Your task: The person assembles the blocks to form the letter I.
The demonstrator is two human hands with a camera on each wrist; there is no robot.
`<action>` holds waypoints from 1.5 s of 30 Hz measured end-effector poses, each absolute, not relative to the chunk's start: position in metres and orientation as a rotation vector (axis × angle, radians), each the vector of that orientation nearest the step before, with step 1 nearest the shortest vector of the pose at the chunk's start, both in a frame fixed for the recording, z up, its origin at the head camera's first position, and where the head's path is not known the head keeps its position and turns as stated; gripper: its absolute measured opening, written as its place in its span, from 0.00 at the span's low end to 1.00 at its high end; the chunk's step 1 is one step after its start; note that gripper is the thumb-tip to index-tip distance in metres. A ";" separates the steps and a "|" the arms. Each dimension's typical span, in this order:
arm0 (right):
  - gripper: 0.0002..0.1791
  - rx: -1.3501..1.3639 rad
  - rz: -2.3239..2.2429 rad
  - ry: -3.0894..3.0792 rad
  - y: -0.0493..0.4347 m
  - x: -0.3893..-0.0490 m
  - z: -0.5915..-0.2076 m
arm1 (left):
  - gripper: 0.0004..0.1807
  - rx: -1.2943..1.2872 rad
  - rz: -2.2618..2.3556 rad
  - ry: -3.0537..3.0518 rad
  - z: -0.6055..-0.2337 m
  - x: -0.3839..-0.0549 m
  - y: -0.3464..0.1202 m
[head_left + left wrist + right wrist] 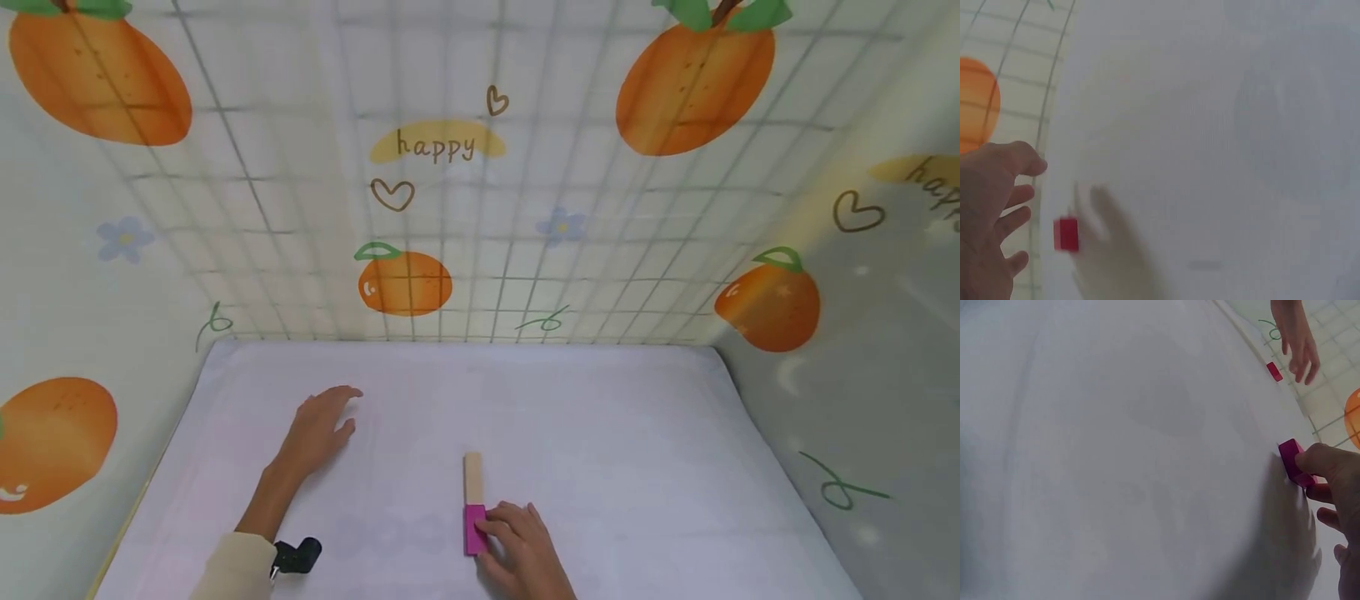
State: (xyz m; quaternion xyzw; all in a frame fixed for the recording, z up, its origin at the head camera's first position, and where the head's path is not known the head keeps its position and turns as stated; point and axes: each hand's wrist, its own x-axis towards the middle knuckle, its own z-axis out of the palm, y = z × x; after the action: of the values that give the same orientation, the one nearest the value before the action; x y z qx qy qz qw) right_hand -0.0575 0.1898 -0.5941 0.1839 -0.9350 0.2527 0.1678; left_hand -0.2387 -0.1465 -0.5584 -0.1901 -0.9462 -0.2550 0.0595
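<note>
My right hand (pixel 527 550) is low in the head view, its thumb and fingertips pinching a magenta block (pixel 475 531). The right wrist view also shows the thumb against this magenta block (pixel 1291 459). Directly beyond it, end to end in the head view, lies a plain wooden block (pixel 472 477). Farther left, my left hand (pixel 318 429) hovers over the white table with thumb and fingers spread and nothing between them. Near that hand, a small red block (pixel 1067 235) lies on the table; in the head view the hand hides it.
A white cloth covers the table (pixel 615 433). Patterned curtains printed with oranges (pixel 405 284) and grid lines hang at the back and both sides. A black device (pixel 298 556) is strapped at the left sleeve (pixel 236 567).
</note>
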 end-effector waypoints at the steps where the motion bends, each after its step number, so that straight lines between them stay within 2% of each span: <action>1: 0.19 0.532 0.716 -2.650 0.190 -0.057 -0.595 | 0.22 -0.547 -0.756 -2.863 -0.560 -0.239 -0.153; 8: 0.19 0.549 0.695 -2.609 0.191 -0.058 -0.595 | 0.23 -0.447 -0.760 -2.825 -0.569 -0.245 -0.178; 28: 0.17 0.532 0.690 -2.662 0.190 -0.056 -0.595 | 0.15 -0.392 -0.746 -2.797 -0.583 -0.255 -0.181; 38: 0.17 0.540 0.706 -2.655 0.189 -0.057 -0.593 | 0.13 -0.458 -0.704 -2.747 -0.580 -0.256 -0.176; 45: 0.17 0.534 0.705 -2.663 0.188 -0.056 -0.591 | 0.13 -0.525 -0.683 -2.772 -0.575 -0.261 -0.153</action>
State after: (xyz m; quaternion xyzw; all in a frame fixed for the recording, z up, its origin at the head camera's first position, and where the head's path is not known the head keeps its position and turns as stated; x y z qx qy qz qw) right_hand -0.0559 0.1885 -0.5909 0.1877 -0.9356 0.2479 0.1672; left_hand -0.2608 -0.1532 -0.5751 -0.1795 -0.9481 -0.2337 0.1192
